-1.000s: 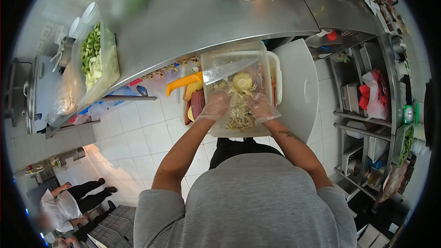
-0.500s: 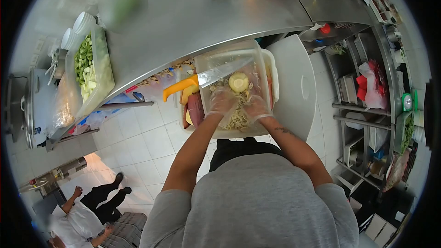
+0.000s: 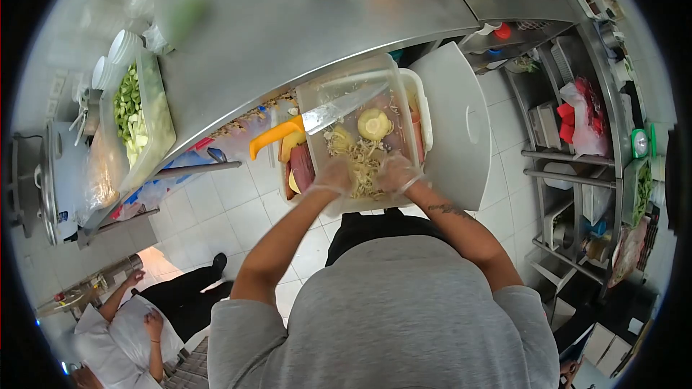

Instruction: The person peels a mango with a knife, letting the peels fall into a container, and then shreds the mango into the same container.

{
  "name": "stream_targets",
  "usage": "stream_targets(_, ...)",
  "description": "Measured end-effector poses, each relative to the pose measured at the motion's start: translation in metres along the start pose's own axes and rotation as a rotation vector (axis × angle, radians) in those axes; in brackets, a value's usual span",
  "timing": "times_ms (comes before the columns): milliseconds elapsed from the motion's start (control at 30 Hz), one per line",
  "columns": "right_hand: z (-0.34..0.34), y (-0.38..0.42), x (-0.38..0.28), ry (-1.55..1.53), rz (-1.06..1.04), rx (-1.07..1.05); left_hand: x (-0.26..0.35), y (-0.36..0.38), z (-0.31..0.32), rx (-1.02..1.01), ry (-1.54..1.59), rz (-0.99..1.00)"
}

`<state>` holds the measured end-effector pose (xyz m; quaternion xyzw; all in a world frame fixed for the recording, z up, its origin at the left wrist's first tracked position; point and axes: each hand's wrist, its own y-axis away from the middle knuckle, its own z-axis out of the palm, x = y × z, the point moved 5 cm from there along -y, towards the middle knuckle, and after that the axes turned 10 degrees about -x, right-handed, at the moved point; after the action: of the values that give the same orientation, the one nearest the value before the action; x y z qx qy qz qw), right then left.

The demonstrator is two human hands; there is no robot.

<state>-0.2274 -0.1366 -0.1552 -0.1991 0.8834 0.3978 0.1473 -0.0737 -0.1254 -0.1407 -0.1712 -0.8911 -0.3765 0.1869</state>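
A clear plastic container [image 3: 310, 86] holds pale shredded pieces [image 3: 366, 166] and a round yellowish piece [image 3: 375, 124]. Across its left part lies a knife [image 3: 317, 119] with a yellow handle. My left hand [image 3: 334, 175], in a clear glove, is at the left of the shreds, its fingers blurred. At the right of them, my right hand [image 3: 395, 173], gloved too, has its fingers bent at the shreds; what they grip is unclear. Red-skinned pieces [image 3: 301, 166] lie in a white bin under the container.
A steel counter [image 3: 245, 36] runs along the front, with a tub of chopped green pieces [image 3: 162, 108] at its left end. A white lid [image 3: 458, 122] stands right of the bin. Steel shelving [image 3: 569, 166] is at the right. Another person [image 3: 137, 331] is at the lower left.
My hands have drawn slightly down toward me, and more of the shreds shows between and above them. The view has shifted a little. The other person has moved a leg and an arm.
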Motion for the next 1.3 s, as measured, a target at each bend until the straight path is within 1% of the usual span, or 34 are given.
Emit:
stream_targets(67,0.017,0.002,-0.003,0.034,-0.060,-0.008,-0.011,-0.015,0.068,0.178,0.102,-0.122)
stream_targets(100,0.023,0.003,-0.003,0.052,-0.089,-0.012,-0.017,-0.022,0.089,0.268,0.153,-0.182)
stream_targets(133,0.020,0.004,-0.001,-0.022,-0.107,0.063,-0.017,-0.027,0.087,0.320,0.149,-0.152)
stream_targets(200,0.012,0.007,0.008,-0.170,-0.136,0.218,-0.017,-0.039,0.079,0.422,0.141,-0.084)
stream_targets(233,0.011,0.004,0.012,-0.218,-0.158,0.275,-0.012,-0.036,0.063,0.434,0.201,-0.089)
stream_targets(300,0.010,-0.008,0.023,-0.311,-0.209,0.383,0.002,-0.014,0.003,0.462,0.324,-0.108)
stream_targets(400,-0.008,0.002,0.014,-0.306,-0.243,0.600,-0.004,-0.004,-0.037,0.338,0.220,-0.263)
stream_targets(500,-0.018,0.013,0.010,-0.365,-0.171,0.668,0.003,0.016,-0.057,0.455,0.293,-0.191)
stream_targets(600,-0.022,0.016,0.008,-0.405,-0.040,0.594,0.009,0.026,-0.056,0.380,0.259,-0.300)
stream_targets(700,-0.010,0.003,0.017,-0.130,-0.174,0.523,-0.004,0.010,-0.028,0.272,0.223,-0.233)
stream_targets(800,0.010,-0.012,0.025,-0.179,-0.137,0.465,0.014,-0.003,0.004,0.482,-0.107,-0.001)
stream_targets(867,0.006,-0.003,0.020,-0.270,-0.044,0.474,0.015,-0.034,0.041,0.402,-0.137,0.094)
stream_targets(900,0.005,0.003,0.019,-0.314,0.002,0.477,0.018,-0.041,0.050,0.363,-0.151,0.141)
stream_targets(967,-0.001,0.012,0.017,-0.303,-0.008,0.435,-0.002,-0.045,0.055,0.384,-0.043,0.026)
stream_targets(1000,-0.002,0.014,0.018,-0.300,-0.013,0.414,-0.011,-0.044,0.053,0.392,0.011,-0.031)
stream_targets(1033,0.001,0.012,0.021,-0.308,-0.018,0.407,-0.014,-0.041,0.037,0.319,-0.012,-0.083)
stream_targets(1100,0.014,0.004,0.026,-0.327,-0.030,0.386,-0.006,-0.026,-0.013,0.167,-0.055,-0.190)
stream_targets(1200,0.011,0.002,0.023,-0.355,-0.020,0.345,0.005,0.000,-0.047,0.490,0.142,-0.086)
stream_targets(1300,0.006,0.009,0.014,-0.220,-0.159,0.426,0.011,0.003,-0.049,0.500,0.101,-0.035)
